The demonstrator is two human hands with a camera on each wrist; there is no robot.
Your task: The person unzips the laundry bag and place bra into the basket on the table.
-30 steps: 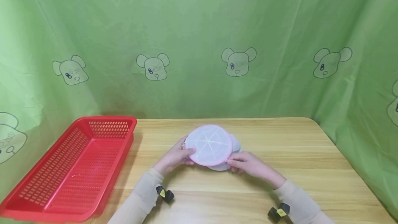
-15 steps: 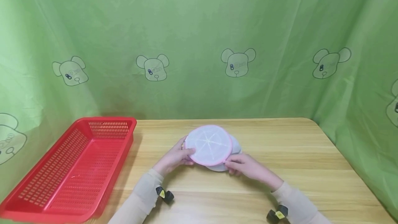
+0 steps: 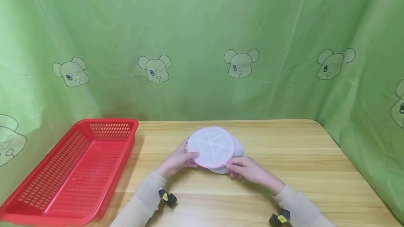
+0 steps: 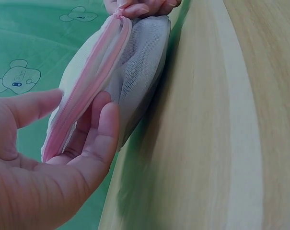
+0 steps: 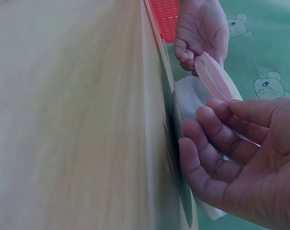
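While the left hand (image 3: 178,157) grasps the left side of a round mesh bag (image 3: 210,146), the right hand (image 3: 248,168) pinches its rim on the near right. The left grip has the thumb over the pale disc-shaped face and the fingers curled behind the rim; the right grip is thumb against forefinger at the pink zip (image 4: 68,117). The zip's two strips part between the hands and come together at the right fingertips. Below the face bulges the bag's grey mesh body. The bag is tilted over the middle of the tabletop (image 3: 315,171), nearer its far edge than the bottom of the head view; whether it touches the wood I cannot tell. A red basket (image 3: 114,181) with slotted walls lies along the left side, reaching the far edge. A green curtain (image 3: 202,27) printed with animal heads hangs behind the far edge. Black devices (image 3: 167,197) sit on both beige sleeves (image 3: 143,193).
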